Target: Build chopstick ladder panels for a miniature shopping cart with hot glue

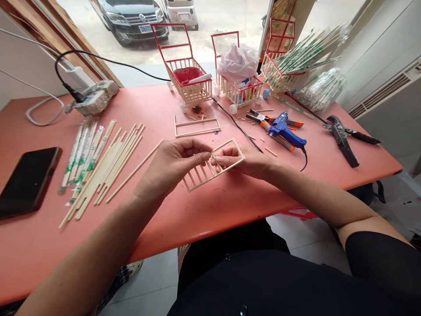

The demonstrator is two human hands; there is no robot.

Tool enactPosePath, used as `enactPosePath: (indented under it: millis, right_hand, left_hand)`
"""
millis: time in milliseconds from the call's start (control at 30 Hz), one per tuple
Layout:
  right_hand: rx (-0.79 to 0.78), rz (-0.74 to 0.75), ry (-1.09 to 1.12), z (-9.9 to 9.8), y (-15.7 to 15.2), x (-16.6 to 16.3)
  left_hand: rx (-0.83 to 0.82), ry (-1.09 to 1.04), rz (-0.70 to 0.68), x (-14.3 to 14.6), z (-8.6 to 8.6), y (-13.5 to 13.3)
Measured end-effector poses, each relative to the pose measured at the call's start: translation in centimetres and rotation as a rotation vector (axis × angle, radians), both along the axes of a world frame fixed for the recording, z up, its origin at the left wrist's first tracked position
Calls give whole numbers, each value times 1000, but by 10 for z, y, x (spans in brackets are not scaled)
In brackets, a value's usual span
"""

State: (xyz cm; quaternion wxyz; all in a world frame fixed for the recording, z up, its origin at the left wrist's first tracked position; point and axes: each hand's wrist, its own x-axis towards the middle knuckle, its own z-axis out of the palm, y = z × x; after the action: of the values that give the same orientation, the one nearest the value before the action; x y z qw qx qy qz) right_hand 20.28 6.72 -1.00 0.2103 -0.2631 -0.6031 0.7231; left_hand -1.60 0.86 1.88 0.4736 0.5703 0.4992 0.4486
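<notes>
Both my hands hold a small wooden lattice frame (201, 174) made of chopstick pieces, just above the salmon-pink table (230, 197). My left hand (174, 164) pinches a short stick at the frame's middle, fingers closed. My right hand (245, 160) grips the frame's right end, fingers curled round it. A second, bare rectangular stick frame (196, 127) lies flat on the table just beyond my hands.
Loose chopsticks (101, 164) lie at the left beside a black phone (28, 180). A blue glue gun (286, 131), orange-handled pliers (263, 118) and black cutters (344, 138) lie at the right. Three stick-built toy carts (190, 83) stand at the back, with bagged chopsticks (320, 90).
</notes>
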Motion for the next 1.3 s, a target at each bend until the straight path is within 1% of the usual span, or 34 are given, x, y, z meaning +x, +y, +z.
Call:
enactPosePath:
  millis: [133,233,300,367,467,533,667,767,833,900,1067,1300]
  right_hand:
    - [-23,-4,32,-4,1,1]
    - [29,-22,37,-4,1,1]
    - [63,-45,37,-2,0,2]
    - [58,-76,37,1,-1,2]
    - [33,-119,22,4,-1,3]
    - [26,-140,12,6,-1,4]
    - [-39,-186,8,6,-1,4]
    - [-66,-221,7,4,-1,4]
    - [-72,-226,16,3,-1,4]
    - [-73,-226,24,1,-1,3]
    - [-93,-243,45,1,-1,1]
    - [-139,-283,44,11,-7,1]
  left_hand:
    - [38,37,4,-2,0,0]
    - [75,108,10,-2,1,1]
    - [132,148,18,-1,1,1]
    - [253,197,60,1,2,-2]
    - [470,313,179,6,-1,-12]
    - [568,371,234,10,-5,-20]
    - [733,530,181,19,-21,-30]
    - [896,623,208,24,-36,-29]
    - [932,648,226,26,-44,-26]
    - [925,672,241,26,-47,-23]
    - [990,706,285,28,-44,-17]
    - [1152,798,241,26,-42,-18]
